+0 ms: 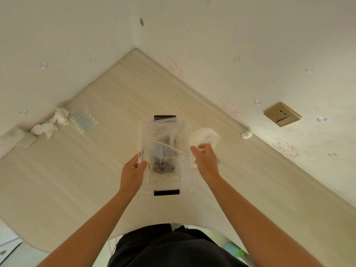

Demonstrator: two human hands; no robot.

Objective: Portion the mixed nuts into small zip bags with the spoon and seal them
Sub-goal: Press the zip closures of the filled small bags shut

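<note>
A clear plastic box with black clips at both ends stands on the pale wooden table. Inside lie clear zip bags with red seal lines, over dark mixed nuts. My left hand grips the box's left rim, thumb over the edge. My right hand is just right of the box, fingers curled around something pale and thin; what it is I cannot tell. No spoon is plainly visible.
A white plastic lid or bowl lies right of the box. Crumpled tissues and a strip of clear tubes sit by the left wall. Another tissue lies by the right wall, near a brass socket.
</note>
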